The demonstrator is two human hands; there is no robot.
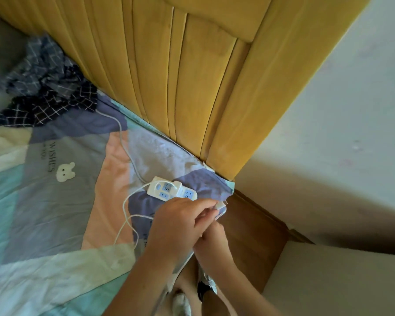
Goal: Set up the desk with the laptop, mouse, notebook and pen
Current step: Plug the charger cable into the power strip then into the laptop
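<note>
Left hand [178, 224]: fingers curled and pinching a small white plug [220, 205] at the bed's corner, thumb and forefinger on its body.
Right hand [211, 238]: tucked under the left, closed around the white cable [126, 202] just behind the plug; fingertips hidden, exact grip unclear.
Power strip [171, 190]: white, lies flat on the bedspread [55, 201] just beyond the hands, one adapter already seated in it.
Task things: laptop, mouse, notebook and pen are not in view; no desk visible. Plug and cable are probably the laptop's charger, judged only.
Handling, plug: light, rigid, smooth plastic; best held by its body, not by the cord.
Handling, cable: thin, limp, loops freely; likely to snag or drag the light strip if pulled.
Handling, strip: light, will slide on soft fabric; steady it when pushing a plug in.
Count: hands 2; power strip 1; plug in hand 1; white cables at least 2, looped together, exact number unclear.
Also present: yellow padded headboard [192, 76], dark checked cloth [48, 92] on the bed.
</note>
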